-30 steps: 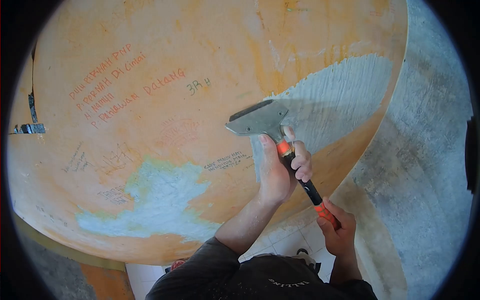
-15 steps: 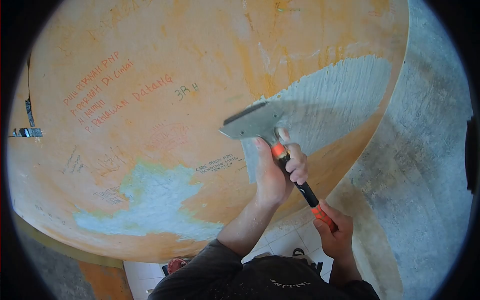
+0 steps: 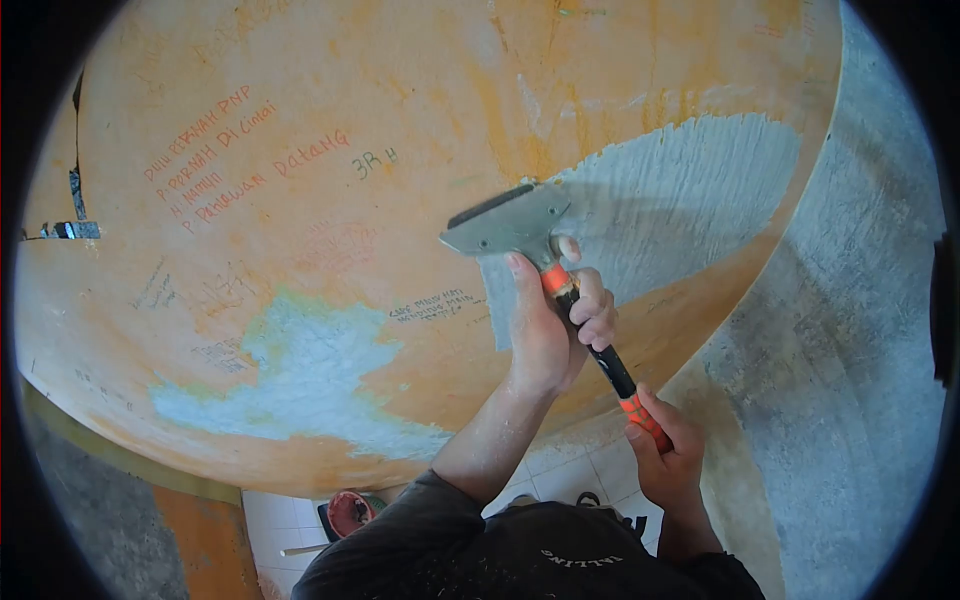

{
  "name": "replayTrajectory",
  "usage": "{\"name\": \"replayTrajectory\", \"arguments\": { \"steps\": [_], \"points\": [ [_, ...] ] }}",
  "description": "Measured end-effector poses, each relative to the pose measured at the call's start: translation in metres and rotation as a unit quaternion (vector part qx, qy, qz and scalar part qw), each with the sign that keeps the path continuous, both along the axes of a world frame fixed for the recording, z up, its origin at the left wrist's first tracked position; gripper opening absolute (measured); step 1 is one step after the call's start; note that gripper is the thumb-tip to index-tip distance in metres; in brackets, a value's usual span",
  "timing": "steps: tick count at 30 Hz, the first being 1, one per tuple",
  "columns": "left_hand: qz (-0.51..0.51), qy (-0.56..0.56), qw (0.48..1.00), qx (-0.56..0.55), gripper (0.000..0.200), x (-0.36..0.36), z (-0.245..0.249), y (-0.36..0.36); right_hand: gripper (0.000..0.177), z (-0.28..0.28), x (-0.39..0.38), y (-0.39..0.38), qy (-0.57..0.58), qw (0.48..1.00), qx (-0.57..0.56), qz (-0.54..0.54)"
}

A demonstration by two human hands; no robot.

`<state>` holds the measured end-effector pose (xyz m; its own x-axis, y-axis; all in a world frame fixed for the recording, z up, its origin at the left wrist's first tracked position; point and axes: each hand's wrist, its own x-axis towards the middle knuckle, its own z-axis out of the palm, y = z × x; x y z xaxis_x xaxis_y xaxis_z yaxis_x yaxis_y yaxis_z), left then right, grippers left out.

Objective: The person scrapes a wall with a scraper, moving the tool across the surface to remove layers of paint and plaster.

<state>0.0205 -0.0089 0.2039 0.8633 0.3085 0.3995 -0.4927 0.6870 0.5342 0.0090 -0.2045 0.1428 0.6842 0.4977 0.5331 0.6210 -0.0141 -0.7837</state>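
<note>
A long-handled scraper (image 3: 515,222) has a wide grey metal head and a black and orange handle. Its head is at the left end of a bare, pale grey patch (image 3: 680,190) on the orange-painted wall (image 3: 420,90). My left hand (image 3: 555,325) is wrapped round the handle just below the head, thumb along the near side. Lower down, my right hand (image 3: 668,450) grips the orange end of the handle. Whether the blade edge touches the paint cannot be made out.
Another pale, scraped patch (image 3: 320,380) lies lower left, with handwriting around it. Grey concrete (image 3: 840,330) curves along the right. Below are white floor tiles (image 3: 570,470) and a reddish container (image 3: 348,512). Dark tape (image 3: 75,230) marks the far left.
The scraper head has shifted slightly upward in view, with both hands still on the handle. The camera view has moved a little, showing more of the reddish container.
</note>
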Motion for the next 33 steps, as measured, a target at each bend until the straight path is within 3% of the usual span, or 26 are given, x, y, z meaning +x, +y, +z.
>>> {"name": "replayTrajectory", "arguments": {
  "steps": [10, 28, 33],
  "points": [
    [0.018, 0.011, 1.000, -0.018, 0.058, 0.001, -0.003, -0.006, 0.040, -0.002, 0.010, 0.000, -0.022, 0.999, 0.038, 0.016],
    [0.011, -0.031, 0.999, -0.012, 0.057, 0.013, 0.007, -0.010, 0.038, 0.010, 0.023, -0.009, -0.012, 0.999, 0.018, 0.026],
    [0.017, 0.008, 0.999, -0.039, 0.057, 0.011, -0.003, -0.013, 0.039, 0.002, 0.019, -0.017, 0.016, 0.999, -0.014, 0.033]
  ]
}}
